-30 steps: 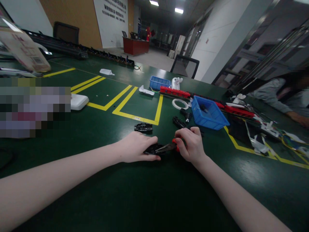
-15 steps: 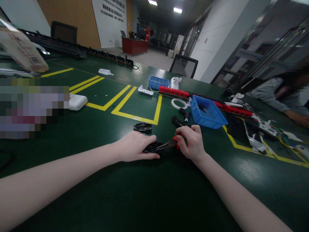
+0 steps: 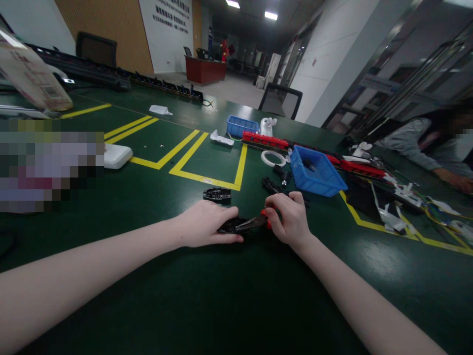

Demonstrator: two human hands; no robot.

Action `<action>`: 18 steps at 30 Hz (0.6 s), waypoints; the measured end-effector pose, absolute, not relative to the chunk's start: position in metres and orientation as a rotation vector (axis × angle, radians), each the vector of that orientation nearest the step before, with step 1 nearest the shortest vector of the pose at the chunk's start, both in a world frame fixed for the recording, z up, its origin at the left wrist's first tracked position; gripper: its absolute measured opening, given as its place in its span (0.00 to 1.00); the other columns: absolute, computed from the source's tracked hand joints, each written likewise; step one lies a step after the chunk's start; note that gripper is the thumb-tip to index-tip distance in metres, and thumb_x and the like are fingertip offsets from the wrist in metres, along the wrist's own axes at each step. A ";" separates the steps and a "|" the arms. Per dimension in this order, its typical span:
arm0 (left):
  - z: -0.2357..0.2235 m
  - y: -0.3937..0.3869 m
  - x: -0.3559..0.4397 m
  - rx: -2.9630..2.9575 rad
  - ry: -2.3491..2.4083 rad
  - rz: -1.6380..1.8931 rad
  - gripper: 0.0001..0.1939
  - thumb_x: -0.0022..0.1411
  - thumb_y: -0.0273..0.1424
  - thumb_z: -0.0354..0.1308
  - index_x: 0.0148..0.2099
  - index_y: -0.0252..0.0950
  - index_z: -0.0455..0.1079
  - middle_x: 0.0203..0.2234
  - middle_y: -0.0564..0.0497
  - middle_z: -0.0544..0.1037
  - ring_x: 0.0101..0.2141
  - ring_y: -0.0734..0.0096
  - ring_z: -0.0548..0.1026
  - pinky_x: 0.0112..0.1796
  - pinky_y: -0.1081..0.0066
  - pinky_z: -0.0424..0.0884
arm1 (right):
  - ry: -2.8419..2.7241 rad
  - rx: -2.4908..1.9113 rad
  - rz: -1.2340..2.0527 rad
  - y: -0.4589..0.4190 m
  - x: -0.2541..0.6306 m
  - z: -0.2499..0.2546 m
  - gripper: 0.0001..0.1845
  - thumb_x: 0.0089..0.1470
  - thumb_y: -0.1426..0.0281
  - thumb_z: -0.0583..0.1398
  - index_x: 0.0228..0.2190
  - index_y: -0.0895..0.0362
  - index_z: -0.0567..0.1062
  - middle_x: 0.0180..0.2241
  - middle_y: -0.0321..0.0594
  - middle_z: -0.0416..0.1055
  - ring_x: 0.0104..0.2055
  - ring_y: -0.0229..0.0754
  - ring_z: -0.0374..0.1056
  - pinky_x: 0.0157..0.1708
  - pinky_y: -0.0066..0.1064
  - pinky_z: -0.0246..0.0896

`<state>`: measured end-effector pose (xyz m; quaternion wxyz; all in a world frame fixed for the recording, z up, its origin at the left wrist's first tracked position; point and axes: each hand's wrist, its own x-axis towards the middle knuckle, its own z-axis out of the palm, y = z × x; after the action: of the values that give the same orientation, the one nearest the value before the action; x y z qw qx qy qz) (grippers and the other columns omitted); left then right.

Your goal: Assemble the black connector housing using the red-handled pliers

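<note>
My left hand (image 3: pixel 210 223) is closed around a small black plastic part (image 3: pixel 229 226) low over the green table, thumb on its far side. In my right hand (image 3: pixel 290 217) is a pair of needle-nose pliers (image 3: pixel 253 223) with red handles, which the fingers partly cover. The jaws point left and reach the black part; whether they grip anything on it is too small to tell. Just beyond my left hand lies a second black part (image 3: pixel 217 194) with silvery marks. Another black piece (image 3: pixel 271 186) lies beyond my right hand.
A blue bin (image 3: pixel 318 185) with a dark item inside stands past my right hand. Near it are a white ring (image 3: pixel 273 158), a black fitting (image 3: pixel 283 175) and a red strip (image 3: pixel 264 140). Wires and scraps lie at right, where another person's sleeve (image 3: pixel 410 140) rests.
The pliers and my right hand have shifted slightly left toward the black part. My left hand keeps its hold almost unmoved. The whole view has drifted a little.
</note>
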<state>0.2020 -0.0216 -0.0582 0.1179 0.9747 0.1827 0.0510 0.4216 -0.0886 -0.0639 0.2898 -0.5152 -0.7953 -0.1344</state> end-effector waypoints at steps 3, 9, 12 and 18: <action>-0.058 -0.021 0.202 2.840 0.524 0.151 0.21 0.63 0.49 0.46 0.42 0.35 0.64 0.28 0.51 0.74 0.27 0.69 0.72 0.26 0.73 0.62 | -2.117 -1.372 -0.355 -0.089 0.420 -0.064 0.13 0.59 0.66 0.46 0.28 0.57 0.65 0.24 0.37 0.69 0.25 0.37 0.62 0.34 0.37 0.45; -0.058 -0.021 0.201 2.806 0.530 0.129 0.23 0.63 0.49 0.46 0.46 0.35 0.63 0.31 0.50 0.75 0.29 0.68 0.73 0.28 0.71 0.65 | -2.096 -1.379 -0.351 -0.088 0.423 -0.065 0.13 0.59 0.66 0.46 0.28 0.56 0.65 0.25 0.36 0.69 0.26 0.37 0.62 0.34 0.37 0.46; -0.057 -0.021 0.201 2.781 0.540 0.126 0.21 0.63 0.48 0.46 0.45 0.35 0.63 0.32 0.50 0.75 0.30 0.68 0.73 0.30 0.71 0.66 | -2.089 -1.387 -0.353 -0.087 0.425 -0.065 0.13 0.59 0.66 0.46 0.28 0.56 0.65 0.25 0.36 0.69 0.26 0.37 0.62 0.34 0.37 0.45; -0.055 -0.022 0.201 2.770 0.558 0.125 0.21 0.63 0.48 0.47 0.44 0.35 0.63 0.32 0.50 0.75 0.30 0.69 0.73 0.29 0.72 0.66 | -2.089 -1.390 -0.350 -0.086 0.425 -0.065 0.13 0.59 0.66 0.46 0.28 0.56 0.65 0.25 0.36 0.69 0.26 0.38 0.62 0.34 0.37 0.46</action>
<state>0.2011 -0.0217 -0.0551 0.1560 0.9674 0.1947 0.0436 0.4250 -0.0862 -0.0646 0.2996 -0.5234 -0.7867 -0.1317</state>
